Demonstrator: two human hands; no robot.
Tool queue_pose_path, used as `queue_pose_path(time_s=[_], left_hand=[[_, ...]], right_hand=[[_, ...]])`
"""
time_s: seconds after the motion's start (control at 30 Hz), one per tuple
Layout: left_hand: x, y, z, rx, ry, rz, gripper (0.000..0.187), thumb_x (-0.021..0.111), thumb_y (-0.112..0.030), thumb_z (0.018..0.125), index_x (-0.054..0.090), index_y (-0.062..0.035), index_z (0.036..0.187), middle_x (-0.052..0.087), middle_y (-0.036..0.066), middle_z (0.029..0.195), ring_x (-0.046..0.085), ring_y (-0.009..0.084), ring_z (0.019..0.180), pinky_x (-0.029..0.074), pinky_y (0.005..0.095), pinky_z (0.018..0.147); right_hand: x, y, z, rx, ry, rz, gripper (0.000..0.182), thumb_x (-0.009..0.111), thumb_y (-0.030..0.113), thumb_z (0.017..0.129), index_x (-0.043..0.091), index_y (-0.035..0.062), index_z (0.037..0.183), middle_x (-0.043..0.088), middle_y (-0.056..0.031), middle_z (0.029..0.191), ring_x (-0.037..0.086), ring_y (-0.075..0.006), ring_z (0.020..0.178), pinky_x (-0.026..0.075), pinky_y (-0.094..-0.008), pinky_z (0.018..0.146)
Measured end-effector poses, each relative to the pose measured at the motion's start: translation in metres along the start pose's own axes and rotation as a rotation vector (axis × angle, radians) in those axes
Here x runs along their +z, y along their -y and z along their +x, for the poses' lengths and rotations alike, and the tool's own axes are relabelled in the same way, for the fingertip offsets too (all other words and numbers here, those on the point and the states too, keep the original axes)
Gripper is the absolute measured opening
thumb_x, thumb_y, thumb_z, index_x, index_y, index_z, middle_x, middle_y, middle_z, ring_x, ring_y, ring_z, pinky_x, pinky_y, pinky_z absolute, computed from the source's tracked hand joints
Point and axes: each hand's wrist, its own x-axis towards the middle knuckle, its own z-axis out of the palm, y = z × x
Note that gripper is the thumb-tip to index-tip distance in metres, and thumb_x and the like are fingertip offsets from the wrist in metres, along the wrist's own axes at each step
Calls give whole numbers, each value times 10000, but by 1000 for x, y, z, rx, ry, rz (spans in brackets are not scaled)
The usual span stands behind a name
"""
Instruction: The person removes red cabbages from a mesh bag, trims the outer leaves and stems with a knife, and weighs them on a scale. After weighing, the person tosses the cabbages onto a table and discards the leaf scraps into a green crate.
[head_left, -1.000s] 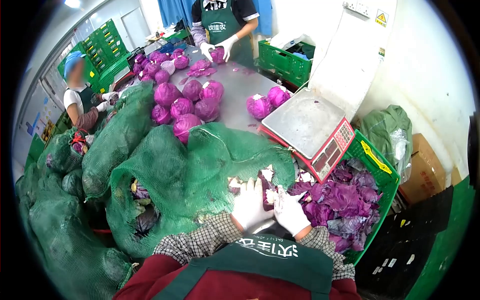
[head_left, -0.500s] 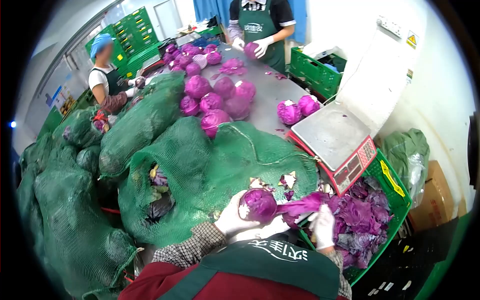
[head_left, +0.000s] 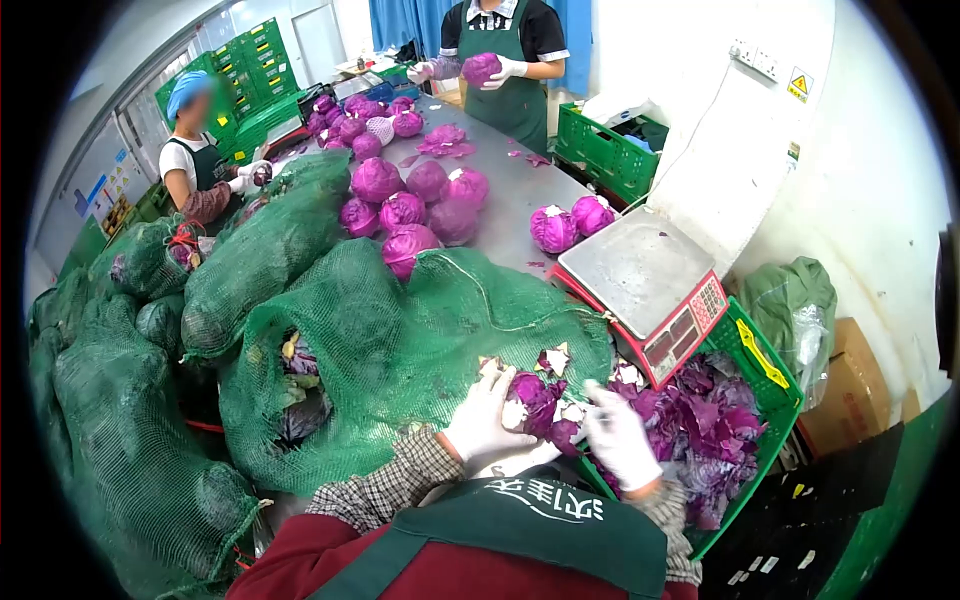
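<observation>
My left hand (head_left: 485,418), in a white glove, is closed around the side of a red cabbage (head_left: 538,398) low in the middle of the head view. Pale stem shows on the cabbage, and part of it is hidden behind my fingers. My right hand (head_left: 620,440), also gloved, is just right of the cabbage. Its fingers look slightly bent and apart, somewhat blurred, with nothing visible in them. Cut stem ends (head_left: 553,360) lie on the green mesh sack (head_left: 450,340) beyond my hands. Loose purple leaves (head_left: 700,420) fill a green crate (head_left: 778,440) at my right.
A red-framed scale (head_left: 640,270) stands at the right, beside two cabbages (head_left: 555,229). More cabbages (head_left: 400,210) sit on the metal table (head_left: 520,200). Filled mesh sacks (head_left: 130,410) crowd the left. Two co-workers (head_left: 510,60) (head_left: 200,160) handle cabbages farther back.
The long purple leaf that my right hand was pulling from the cabbage no longer shows in it. That hand has moved left and up, nearer the cabbage. The cabbage has turned in my left hand.
</observation>
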Motion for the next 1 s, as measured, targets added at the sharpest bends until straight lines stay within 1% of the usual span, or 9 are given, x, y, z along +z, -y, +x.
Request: queue_pose_path(time_s=[0.07,0.47,0.53,0.57,0.6,0.73,0.8,0.87,1.0], left_hand=[[3,8,3,11,-24,-20,1139,808,-566,587,309,65,1394,316,317,1425,317,420,1348,290,429,1119],[-6,17,15,-83,35,-44,1129,795,-584,597,322,69,1388,409,267,1377,433,369,1274,367,396,1068],[-9,25,21,-137,43,-190,1091,817,-545,605,340,67,1373,457,240,1343,480,325,1238,395,376,1045],[-13,32,24,-169,61,-308,1062,831,-512,615,347,64,1365,480,221,1324,502,297,1218,410,363,1031],[-16,37,25,-200,79,-425,1034,845,-478,626,354,61,1358,504,203,1304,523,269,1198,424,350,1018],[-1,59,26,-202,81,-732,917,853,-305,696,330,54,1358,538,147,1270,536,191,1166,445,307,1001],[4,60,27,-187,69,-679,948,854,-311,690,311,66,1370,523,165,1292,529,200,1183,437,316,1013],[2,52,28,-211,33,-528,976,850,-350,688,303,73,1377,510,182,1305,523,218,1195,428,321,1021],[-11,22,21,-163,8,-229,1105,762,-572,641,304,124,1367,416,314,1354,435,360,1289,356,372,1082]], right_hand=[[33,0,17,-309,19,-77,391,588,65,828,546,28,1215,593,-155,1183,595,-304,1064,504,-362,894],[31,1,13,-278,147,-69,140,627,64,819,555,28,933,551,-148,873,574,-328,780,498,-383,680],[24,4,1,-152,207,79,135,631,49,830,547,16,931,544,-128,852,593,-281,784,496,-351,677],[8,32,-6,85,213,404,126,641,32,847,543,6,922,546,-76,838,587,-188,783,481,-294,685],[-2,20,-14,131,213,269,121,645,23,861,543,4,923,548,-25,844,558,-118,790,468,-253,684],[-50,-26,-43,383,-83,272,136,659,6,832,584,7,945,568,-60,858,576,-152,778,482,-269,697],[-62,-50,-53,266,-182,-241,177,672,-2,811,608,0,976,579,-92,888,603,-193,796,501,-299,726],[-50,-35,-42,281,-264,115,201,678,14,803,625,-14,994,599,-124,940,625,-231,835,519,-302,754],[-1,12,-4,51,46,36,208,673,43,837,616,-1,1032,616,-97,925,608,-145,827,509,-270,716]])
